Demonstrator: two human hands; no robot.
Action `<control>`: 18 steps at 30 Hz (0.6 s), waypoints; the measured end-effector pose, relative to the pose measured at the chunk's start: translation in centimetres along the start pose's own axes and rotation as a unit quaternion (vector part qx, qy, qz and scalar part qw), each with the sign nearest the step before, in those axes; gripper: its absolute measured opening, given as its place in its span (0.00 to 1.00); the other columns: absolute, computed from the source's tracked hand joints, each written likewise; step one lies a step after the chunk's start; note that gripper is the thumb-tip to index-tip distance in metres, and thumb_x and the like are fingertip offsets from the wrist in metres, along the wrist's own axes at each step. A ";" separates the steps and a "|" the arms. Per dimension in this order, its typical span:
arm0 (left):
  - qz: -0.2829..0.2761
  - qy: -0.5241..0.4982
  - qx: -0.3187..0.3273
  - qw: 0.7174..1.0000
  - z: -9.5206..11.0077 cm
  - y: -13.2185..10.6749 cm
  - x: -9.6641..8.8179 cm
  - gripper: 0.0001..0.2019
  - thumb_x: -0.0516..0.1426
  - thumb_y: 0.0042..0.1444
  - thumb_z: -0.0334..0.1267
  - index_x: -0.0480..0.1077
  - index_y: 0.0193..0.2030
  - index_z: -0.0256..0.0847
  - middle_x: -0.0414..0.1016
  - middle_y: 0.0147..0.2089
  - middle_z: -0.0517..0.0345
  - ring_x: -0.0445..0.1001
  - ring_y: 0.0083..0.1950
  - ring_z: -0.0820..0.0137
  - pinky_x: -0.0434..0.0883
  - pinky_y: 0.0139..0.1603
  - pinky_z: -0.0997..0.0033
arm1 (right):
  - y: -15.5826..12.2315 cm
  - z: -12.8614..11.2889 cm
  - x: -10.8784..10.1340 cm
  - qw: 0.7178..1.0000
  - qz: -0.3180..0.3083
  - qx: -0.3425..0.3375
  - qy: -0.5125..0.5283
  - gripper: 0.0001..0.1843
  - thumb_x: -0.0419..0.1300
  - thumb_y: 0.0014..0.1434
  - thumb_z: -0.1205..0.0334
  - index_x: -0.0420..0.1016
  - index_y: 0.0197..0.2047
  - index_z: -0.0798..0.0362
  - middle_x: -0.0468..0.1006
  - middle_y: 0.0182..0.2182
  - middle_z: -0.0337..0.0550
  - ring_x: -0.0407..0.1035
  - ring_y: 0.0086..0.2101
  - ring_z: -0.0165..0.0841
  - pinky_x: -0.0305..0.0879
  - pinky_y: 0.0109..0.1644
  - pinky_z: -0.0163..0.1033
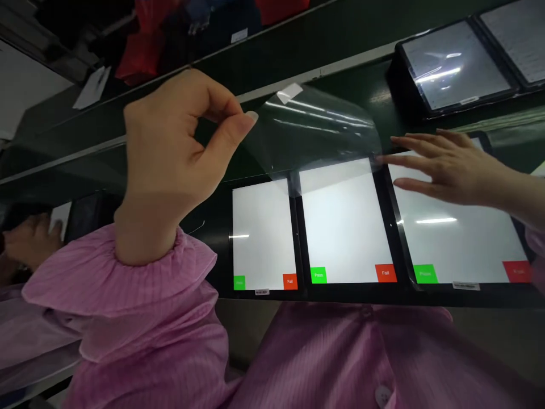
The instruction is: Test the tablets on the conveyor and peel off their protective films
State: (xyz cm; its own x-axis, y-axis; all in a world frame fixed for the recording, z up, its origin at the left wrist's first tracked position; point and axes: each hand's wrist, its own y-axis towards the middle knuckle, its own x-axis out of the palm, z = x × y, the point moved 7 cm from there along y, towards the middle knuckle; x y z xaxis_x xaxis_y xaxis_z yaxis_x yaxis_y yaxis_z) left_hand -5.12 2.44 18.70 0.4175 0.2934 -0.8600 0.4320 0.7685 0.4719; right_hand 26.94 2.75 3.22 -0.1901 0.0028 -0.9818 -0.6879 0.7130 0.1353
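My left hand [179, 142] is raised and pinches the corner of a clear protective film [319, 125] between thumb and forefinger. The film curves away to the right, with a small white label [290, 93] on its upper edge. Its lower part overlaps the top of the middle tablet [347, 227], whose lit white screen shows green Pass and red Fail boxes. My right hand [447, 165], fingers spread, hovers over or rests on the upper part of the right tablet [464, 238]; contact is unclear. Its fingertips are close to the film's right edge. A left tablet [264, 238] is lit the same way.
Two more tablets with grey screens [460, 65] lie at the upper right. On the far left a co-worker's hand [34, 241] is beside a dark device. White paper [91, 88] and a red item [138, 57] are at the back. The dark green bench [204, 199] runs across.
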 end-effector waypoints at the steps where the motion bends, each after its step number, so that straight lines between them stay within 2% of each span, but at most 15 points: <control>1: -0.005 -0.035 -0.012 0.999 -0.1 -0.2 0.0 0.13 0.58 0.75 0.45 0.74 0.42 0.38 0.77 0.39 0.64 0.78 0.44 0.73 0.76 0.49 0.64 | 0.6 0.6 -0.1 1.000 -0.023 0.017 0.001 0.47 0.36 0.70 0.30 0.71 0.69 0.56 0.71 0.63 0.62 0.69 0.59 0.58 0.64 0.55 0.64; 2: -0.018 -0.073 -0.027 0.997 -0.3 -0.5 0.0 0.11 0.58 0.75 0.42 0.75 0.42 0.39 0.78 0.40 0.64 0.79 0.43 0.74 0.77 0.48 0.64 | 1.0 1.0 -0.5 0.999 -0.036 0.036 0.001 0.48 0.35 0.68 0.30 0.72 0.68 0.58 0.73 0.60 0.61 0.70 0.58 0.58 0.64 0.52 0.63; 4: -0.042 -0.156 -0.038 0.986 -0.3 -1.1 0.0 0.13 0.57 0.75 0.39 0.73 0.36 0.40 0.79 0.40 0.65 0.81 0.42 0.74 0.79 0.43 0.66 | 1.3 0.7 -2.0 0.998 -0.007 0.070 0.007 0.50 0.35 0.68 0.31 0.76 0.63 0.64 0.77 0.55 0.60 0.71 0.56 0.57 0.64 0.49 0.61; 6: -0.058 -0.238 -0.042 0.969 -0.3 -2.0 -0.2 0.15 0.57 0.75 0.40 0.70 0.33 0.42 0.79 0.41 0.65 0.83 0.41 0.73 0.82 0.39 0.66 | 1.2 -0.1 -3.5 0.991 0.032 0.114 0.066 0.49 0.39 0.69 0.31 0.76 0.62 0.66 0.81 0.48 0.57 0.76 0.49 0.49 0.66 0.46 0.53; 7: -0.071 -0.275 -0.041 0.958 -0.1 -2.6 -0.1 0.15 0.57 0.75 0.41 0.69 0.34 0.43 0.80 0.41 0.66 0.84 0.40 0.72 0.83 0.40 0.65 | 1.0 -0.6 -3.5 0.981 0.027 0.139 0.130 0.47 0.41 0.70 0.31 0.74 0.65 0.66 0.83 0.43 0.54 0.79 0.42 0.42 0.67 0.43 0.47; 8: -0.099 -0.310 -0.035 0.945 0.3 -3.3 0.4 0.15 0.57 0.76 0.44 0.68 0.35 0.44 0.82 0.41 0.66 0.85 0.40 0.71 0.85 0.43 0.62 | 0.9 -1.1 -3.0 0.964 0.004 0.157 0.215 0.45 0.43 0.72 0.32 0.70 0.69 0.64 0.83 0.38 0.51 0.78 0.33 0.35 0.67 0.37 0.40; 10: -0.192 -0.352 -0.002 0.916 1.9 -5.4 2.3 0.15 0.52 0.78 0.47 0.69 0.38 0.45 0.85 0.41 0.66 0.87 0.41 0.70 0.85 0.55 0.54 | 1.1 -2.3 -1.1 0.903 -0.060 0.176 0.387 0.41 0.43 0.77 0.35 0.63 0.74 0.60 0.82 0.31 0.46 0.72 0.21 0.26 0.62 0.27 0.31; 11: -0.237 -0.355 0.037 0.903 3.2 -6.9 3.4 0.17 0.49 0.79 0.46 0.70 0.39 0.45 0.86 0.42 0.64 0.87 0.42 0.70 0.82 0.61 0.52 | 1.5 -2.8 -0.2 0.873 -0.083 0.180 0.445 0.39 0.42 0.78 0.36 0.63 0.73 0.60 0.82 0.30 0.45 0.71 0.20 0.26 0.61 0.24 0.29; 12: -0.270 -0.342 0.083 0.896 4.6 -8.5 4.5 0.18 0.47 0.80 0.45 0.72 0.40 0.44 0.87 0.43 0.62 0.87 0.44 0.70 0.78 0.67 0.52 | 1.9 -3.2 0.6 0.856 -0.094 0.182 0.474 0.37 0.41 0.79 0.38 0.66 0.71 0.60 0.82 0.30 0.45 0.71 0.19 0.26 0.60 0.22 0.27; 13: -0.281 -0.317 0.135 0.896 5.9 -10.1 5.3 0.18 0.47 0.80 0.44 0.73 0.41 0.43 0.87 0.45 0.60 0.86 0.47 0.71 0.74 0.72 0.53 | 2.5 -3.5 1.1 0.860 -0.097 0.177 0.468 0.36 0.41 0.80 0.39 0.71 0.66 0.61 0.82 0.30 0.44 0.72 0.20 0.26 0.60 0.21 0.26; 15: -0.234 -0.224 0.224 0.919 8.0 -13.2 6.2 0.18 0.51 0.78 0.45 0.74 0.40 0.39 0.86 0.51 0.53 0.84 0.52 0.68 0.68 0.77 0.51 | 3.7 -4.5 1.3 0.905 -0.076 0.149 0.391 0.33 0.43 0.80 0.42 0.78 0.51 0.61 0.79 0.26 0.41 0.72 0.20 0.26 0.61 0.21 0.26; 16: -0.209 -0.191 0.250 0.926 8.8 -14.7 6.4 0.17 0.54 0.76 0.45 0.74 0.38 0.39 0.85 0.51 0.53 0.82 0.54 0.68 0.64 0.79 0.50 | 4.1 -5.5 0.8 0.932 -0.051 0.125 0.337 0.31 0.45 0.80 0.44 0.79 0.43 0.60 0.77 0.24 0.41 0.71 0.20 0.26 0.61 0.22 0.27; 18: -0.166 -0.148 0.256 0.941 9.3 -17.1 6.2 0.16 0.58 0.74 0.39 0.71 0.31 0.41 0.83 0.42 0.60 0.79 0.46 0.72 0.56 0.82 0.48 | 4.3 -8.9 -0.8 0.972 0.024 0.043 0.231 0.26 0.51 0.80 0.52 0.76 0.33 0.57 0.74 0.23 0.41 0.70 0.22 0.28 0.64 0.24 0.31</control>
State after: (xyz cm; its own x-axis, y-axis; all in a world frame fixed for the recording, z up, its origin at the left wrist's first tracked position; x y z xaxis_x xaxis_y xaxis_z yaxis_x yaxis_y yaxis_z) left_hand -2.53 -14.17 7.07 0.3637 -0.1435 -0.9204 0.8745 0.3930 0.2843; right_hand 17.93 -0.42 5.81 -0.5288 -0.2630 -0.8070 -0.6130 0.7760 0.1488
